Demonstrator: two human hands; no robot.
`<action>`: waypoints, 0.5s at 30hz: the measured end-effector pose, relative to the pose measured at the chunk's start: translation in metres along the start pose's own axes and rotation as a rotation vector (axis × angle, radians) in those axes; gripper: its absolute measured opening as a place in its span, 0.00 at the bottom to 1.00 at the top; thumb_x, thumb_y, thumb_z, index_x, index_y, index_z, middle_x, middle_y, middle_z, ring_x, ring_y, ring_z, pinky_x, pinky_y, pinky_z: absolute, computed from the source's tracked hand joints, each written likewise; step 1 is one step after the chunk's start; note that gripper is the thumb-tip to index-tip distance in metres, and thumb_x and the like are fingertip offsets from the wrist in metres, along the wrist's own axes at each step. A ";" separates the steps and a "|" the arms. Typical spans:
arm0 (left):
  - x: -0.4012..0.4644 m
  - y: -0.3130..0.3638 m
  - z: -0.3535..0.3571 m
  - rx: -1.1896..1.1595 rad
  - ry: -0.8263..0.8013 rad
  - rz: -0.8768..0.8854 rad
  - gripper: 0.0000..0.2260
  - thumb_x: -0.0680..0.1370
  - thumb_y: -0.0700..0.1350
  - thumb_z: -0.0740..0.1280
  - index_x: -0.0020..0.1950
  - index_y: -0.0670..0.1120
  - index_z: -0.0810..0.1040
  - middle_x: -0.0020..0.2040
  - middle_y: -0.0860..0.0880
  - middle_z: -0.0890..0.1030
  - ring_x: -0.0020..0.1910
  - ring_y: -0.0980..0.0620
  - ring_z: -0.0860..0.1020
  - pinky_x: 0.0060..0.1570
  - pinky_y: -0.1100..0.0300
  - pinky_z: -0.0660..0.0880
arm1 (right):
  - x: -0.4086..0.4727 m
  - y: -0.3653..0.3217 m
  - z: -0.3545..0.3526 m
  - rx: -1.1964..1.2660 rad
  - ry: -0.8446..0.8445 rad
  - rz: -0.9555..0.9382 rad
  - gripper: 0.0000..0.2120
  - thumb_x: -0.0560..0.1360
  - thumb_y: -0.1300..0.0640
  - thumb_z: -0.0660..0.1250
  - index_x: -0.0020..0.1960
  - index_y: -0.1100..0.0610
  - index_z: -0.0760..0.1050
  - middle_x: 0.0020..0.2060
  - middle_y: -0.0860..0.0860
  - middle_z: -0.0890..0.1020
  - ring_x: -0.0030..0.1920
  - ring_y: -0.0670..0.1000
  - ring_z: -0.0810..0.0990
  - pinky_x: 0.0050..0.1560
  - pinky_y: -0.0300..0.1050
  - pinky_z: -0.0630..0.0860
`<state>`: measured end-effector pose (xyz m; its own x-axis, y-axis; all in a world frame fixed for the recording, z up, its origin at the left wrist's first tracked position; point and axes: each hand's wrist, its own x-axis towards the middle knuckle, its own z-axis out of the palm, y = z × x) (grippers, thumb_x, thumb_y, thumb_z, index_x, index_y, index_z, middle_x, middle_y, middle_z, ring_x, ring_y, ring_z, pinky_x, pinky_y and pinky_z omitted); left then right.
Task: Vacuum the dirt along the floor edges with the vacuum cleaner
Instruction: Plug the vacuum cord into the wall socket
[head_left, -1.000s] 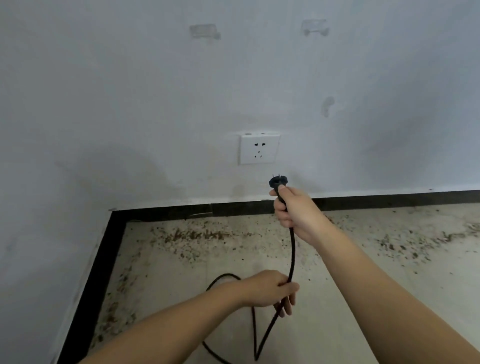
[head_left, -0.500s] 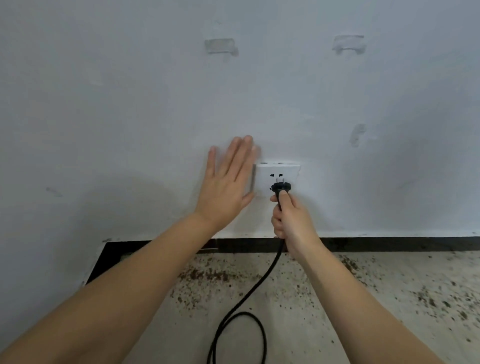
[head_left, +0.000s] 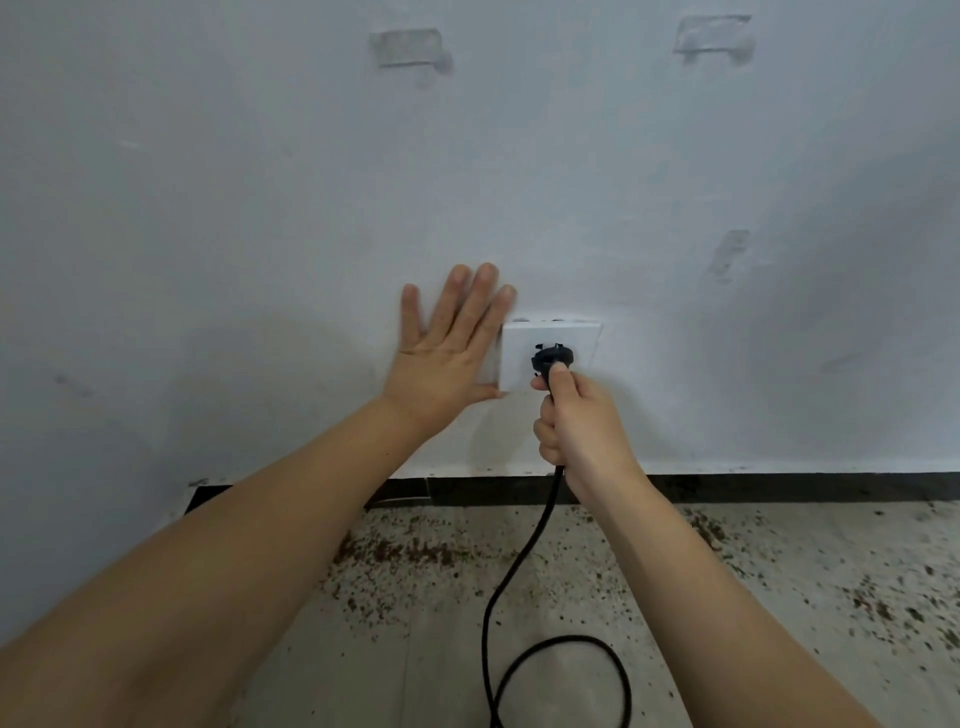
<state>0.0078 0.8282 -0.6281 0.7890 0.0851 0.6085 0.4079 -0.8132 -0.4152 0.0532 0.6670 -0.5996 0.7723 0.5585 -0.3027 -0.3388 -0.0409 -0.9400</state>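
A black plug sits against the white wall socket, its prongs barely showing at the socket face. My right hand grips the plug's neck and the black power cord, which drops to the floor and loops there. My left hand lies flat with straight fingers on the wall, overlapping the socket's left edge. Brown dirt is scattered over the pale floor along the black skirting. The vacuum cleaner itself is out of view.
The white wall fills most of the view, with tape marks high up. A corner with a second wall lies at lower left. More dirt speckles the floor at right.
My left hand let go of the cord and went flat onto the wall beside the socket. My right hand brought the plug up from below the socket and onto its face.
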 end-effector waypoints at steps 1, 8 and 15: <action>0.000 0.000 0.001 -0.003 0.013 0.010 0.59 0.57 0.71 0.72 0.76 0.45 0.49 0.74 0.42 0.26 0.74 0.43 0.27 0.68 0.38 0.29 | 0.001 -0.002 0.000 0.007 -0.012 0.008 0.13 0.84 0.52 0.52 0.48 0.59 0.71 0.18 0.43 0.60 0.17 0.42 0.57 0.18 0.33 0.53; 0.000 -0.001 0.006 0.040 0.066 0.038 0.59 0.59 0.71 0.71 0.78 0.46 0.46 0.74 0.40 0.27 0.74 0.41 0.28 0.68 0.37 0.30 | 0.015 -0.010 0.002 0.094 -0.019 0.023 0.14 0.83 0.54 0.54 0.45 0.60 0.71 0.19 0.45 0.59 0.18 0.43 0.55 0.18 0.33 0.52; 0.002 0.000 -0.002 0.059 0.059 0.033 0.60 0.57 0.70 0.72 0.78 0.46 0.47 0.76 0.38 0.45 0.74 0.42 0.28 0.69 0.36 0.32 | 0.014 -0.015 0.004 0.144 -0.024 0.063 0.14 0.83 0.54 0.54 0.43 0.60 0.70 0.19 0.45 0.61 0.17 0.43 0.57 0.16 0.34 0.53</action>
<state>0.0083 0.8273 -0.6254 0.7744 0.0234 0.6322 0.4101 -0.7794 -0.4736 0.0674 0.6788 -0.5892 0.7350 0.5779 -0.3546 -0.4608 0.0420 -0.8865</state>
